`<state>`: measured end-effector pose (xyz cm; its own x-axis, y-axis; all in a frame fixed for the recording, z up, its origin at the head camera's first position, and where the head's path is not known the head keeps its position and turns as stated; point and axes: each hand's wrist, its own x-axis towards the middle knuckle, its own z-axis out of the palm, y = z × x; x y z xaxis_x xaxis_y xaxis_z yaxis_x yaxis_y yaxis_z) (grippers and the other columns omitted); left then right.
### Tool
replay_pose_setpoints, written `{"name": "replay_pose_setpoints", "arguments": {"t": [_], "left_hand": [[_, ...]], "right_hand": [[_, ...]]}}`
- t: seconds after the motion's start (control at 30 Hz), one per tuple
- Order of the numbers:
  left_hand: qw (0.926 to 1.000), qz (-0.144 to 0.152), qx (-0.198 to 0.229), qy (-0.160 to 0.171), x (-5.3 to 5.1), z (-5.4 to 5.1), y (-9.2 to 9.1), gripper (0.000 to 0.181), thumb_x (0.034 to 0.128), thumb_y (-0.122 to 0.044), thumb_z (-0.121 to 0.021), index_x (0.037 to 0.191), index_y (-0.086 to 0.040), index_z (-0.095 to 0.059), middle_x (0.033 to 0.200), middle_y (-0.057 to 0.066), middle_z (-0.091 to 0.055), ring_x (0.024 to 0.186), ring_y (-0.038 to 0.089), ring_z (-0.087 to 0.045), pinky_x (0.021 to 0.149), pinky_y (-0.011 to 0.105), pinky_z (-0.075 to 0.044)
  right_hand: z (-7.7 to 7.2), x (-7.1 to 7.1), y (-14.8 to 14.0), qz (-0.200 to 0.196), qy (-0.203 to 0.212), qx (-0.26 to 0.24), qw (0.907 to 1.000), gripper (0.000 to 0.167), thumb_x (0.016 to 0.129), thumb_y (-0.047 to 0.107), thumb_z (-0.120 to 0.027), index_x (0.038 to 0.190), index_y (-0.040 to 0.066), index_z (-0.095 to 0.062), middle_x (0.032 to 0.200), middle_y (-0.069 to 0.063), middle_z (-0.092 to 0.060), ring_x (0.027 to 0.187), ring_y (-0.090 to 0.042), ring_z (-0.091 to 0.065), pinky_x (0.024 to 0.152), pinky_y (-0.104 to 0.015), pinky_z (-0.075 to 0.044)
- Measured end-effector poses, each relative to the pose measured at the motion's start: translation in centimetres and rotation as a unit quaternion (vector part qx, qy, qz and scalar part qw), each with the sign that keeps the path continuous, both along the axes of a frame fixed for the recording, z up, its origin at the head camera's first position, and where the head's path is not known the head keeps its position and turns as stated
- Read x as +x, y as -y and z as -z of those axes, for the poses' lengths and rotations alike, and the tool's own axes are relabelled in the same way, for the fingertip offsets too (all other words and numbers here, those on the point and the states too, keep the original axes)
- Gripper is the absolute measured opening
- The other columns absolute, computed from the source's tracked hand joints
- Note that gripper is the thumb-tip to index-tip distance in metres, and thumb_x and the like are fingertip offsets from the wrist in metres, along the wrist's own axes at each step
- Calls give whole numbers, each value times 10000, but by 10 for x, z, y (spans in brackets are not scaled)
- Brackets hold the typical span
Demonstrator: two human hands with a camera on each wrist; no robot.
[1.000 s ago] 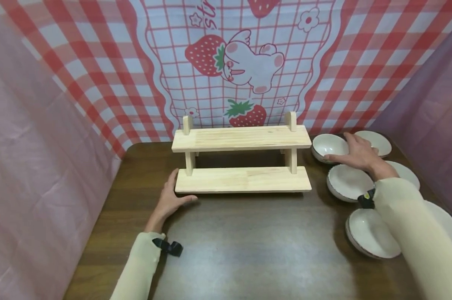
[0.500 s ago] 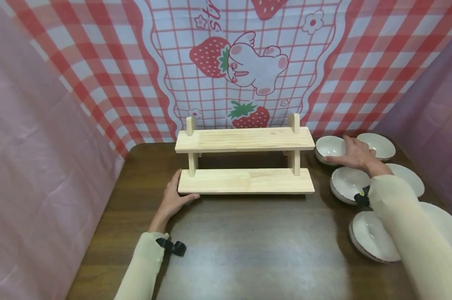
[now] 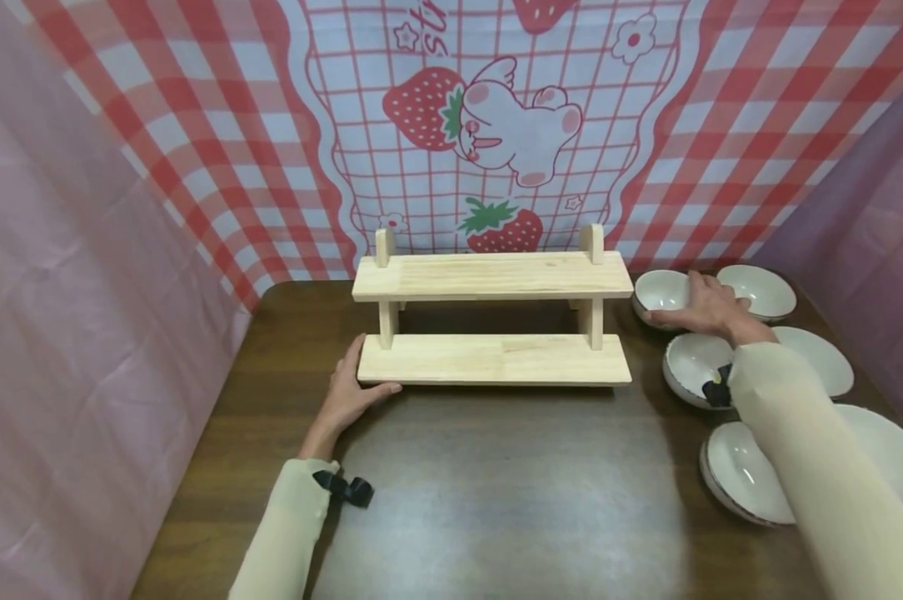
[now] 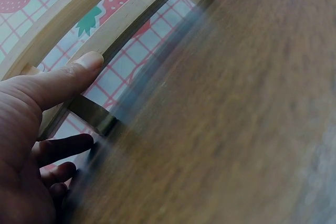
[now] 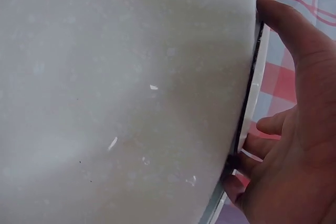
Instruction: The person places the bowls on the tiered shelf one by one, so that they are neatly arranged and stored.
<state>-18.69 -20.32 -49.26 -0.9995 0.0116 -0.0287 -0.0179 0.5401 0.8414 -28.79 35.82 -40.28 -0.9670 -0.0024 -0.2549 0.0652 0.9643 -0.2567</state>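
With our left hand point(image 3: 341, 398) we grip the near left corner of the wooden shelf point(image 3: 466, 360), thumb along its near edge. Our right hand point(image 3: 710, 310) spans the far bowl's point(image 3: 657, 290) right side, thumb and fingers spread; we cannot tell whether it grips. Nearer sit a middle bowl point(image 3: 690, 362) and a near bowl point(image 3: 744, 471), all on the counter point(image 3: 511, 492).
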Motion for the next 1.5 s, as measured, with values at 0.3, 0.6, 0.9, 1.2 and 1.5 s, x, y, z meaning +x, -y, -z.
{"name": "replay_pose_setpoints", "arguments": {"t": [0.3,0.6,0.9,1.2,1.5], "left_hand": [[10000,-1,-14,53,0,-2,0,1080,775,-306,-869,1606,-166,-194,1611,164,-322,1426,384,-322,1172,622,-280],[10000,6,-39,54,0,-1,-1,1083,780,-309,-866,1608,-158,-185,1626,158,-304,1439,381,-310,1182,615,-269],[10000,-23,-35,87,0,-2,-1,1082,781,-305,-865,1610,-168,-183,1627,158,-300,1447,382,-303,1189,610,-267],[9999,-49,13,145,1,-2,-1,1095,770,-324,-874,1611,-188,-186,1627,148,-304,1452,380,-304,1187,614,-267],[10000,-49,-7,83,0,-1,-1,1086,770,-315,-874,1607,-177,-196,1620,147,-319,1455,371,-309,1188,602,-276]], "right_hand": [[3,-3,0,137,336,-253,9990,1249,827,698,-619,1475,-184,-18,1414,-455,-171,1235,-580,-277,1071,-797,-196],[8,-6,1,118,250,-689,9972,1258,826,578,-697,1474,-197,53,1455,-509,-97,1278,-591,-259,1106,-704,-304],[11,-8,1,-8,-141,-551,9984,1170,785,506,-742,1423,-225,-88,1381,-530,-213,1249,-596,-300,1044,-687,-369],[10,-12,2,164,84,-763,9969,1189,781,506,-770,1439,-203,-78,1347,-483,-191,1171,-540,-287,990,-673,-400],[9,-11,5,248,-10,-840,9962,1141,764,471,-790,1420,-193,-133,1331,-485,-219,1180,-549,-286,972,-668,-406]]}}
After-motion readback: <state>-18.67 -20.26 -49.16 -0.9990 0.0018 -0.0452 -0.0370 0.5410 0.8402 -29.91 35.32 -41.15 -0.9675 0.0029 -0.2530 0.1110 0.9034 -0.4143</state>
